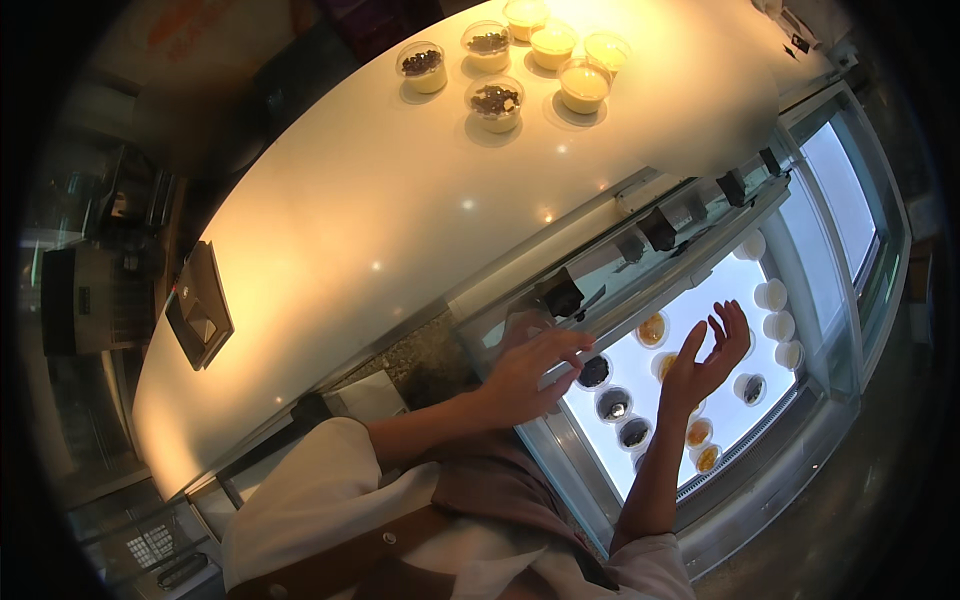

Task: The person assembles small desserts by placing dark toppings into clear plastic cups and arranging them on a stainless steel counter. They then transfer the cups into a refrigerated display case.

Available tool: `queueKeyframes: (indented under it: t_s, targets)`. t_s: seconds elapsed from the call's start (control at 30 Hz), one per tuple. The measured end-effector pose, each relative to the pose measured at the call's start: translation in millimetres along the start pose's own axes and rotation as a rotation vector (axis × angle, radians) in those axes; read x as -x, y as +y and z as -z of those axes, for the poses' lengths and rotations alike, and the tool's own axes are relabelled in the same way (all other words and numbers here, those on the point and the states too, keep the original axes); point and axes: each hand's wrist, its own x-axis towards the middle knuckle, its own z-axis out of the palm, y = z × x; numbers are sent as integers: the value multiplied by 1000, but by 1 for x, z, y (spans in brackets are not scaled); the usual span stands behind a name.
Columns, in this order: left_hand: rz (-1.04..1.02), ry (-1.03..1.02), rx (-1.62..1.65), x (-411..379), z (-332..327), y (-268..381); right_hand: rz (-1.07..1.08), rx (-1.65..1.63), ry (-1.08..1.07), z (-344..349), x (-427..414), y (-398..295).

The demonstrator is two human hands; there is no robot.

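Note:
My left hand (536, 371) is at the metal rail (675, 266) along the top edge of a refrigerated glass display case. Its fingers and thumb curl around part of the rail, though whether they grip it is unclear. My right hand (709, 364) is raised over the lit white shelf (720, 300), fingers apart and holding nothing. Between my hands, lidded cups with dark topping (613, 406) stand in a row on the left. A cup with orange topping (651, 328) is farther back, and others (699, 433) are partly hidden by my right forearm.
A long pale counter (420, 217) runs beside the case. Three cups with dark beads (495, 105) stand there near several plain pale-yellow cups (585, 84). A dark flat stand (200, 307) sits at its left end. White cups (778, 326) line the shelf's right side. Black holders (657, 229) line the case's rear.

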Motion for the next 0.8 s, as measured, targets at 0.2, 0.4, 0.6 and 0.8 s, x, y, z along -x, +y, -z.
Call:
queueKeyframes:
  t_s: [0.2,0.4,0.6,0.8]
  targets:
    - [154,370,144,-50,117,-64,241,-138,-392,-114,-88,-103]
    - [78,544,-170,-133,216,-166,437,-35,-570,-277,-124,-118]
    - [71,509,-370,-182,255,-208,402,-4,-581,-351,-132,-114]
    - [87,357,-192,-200,237,-224,287,-137,-668,-357,-133,-95]
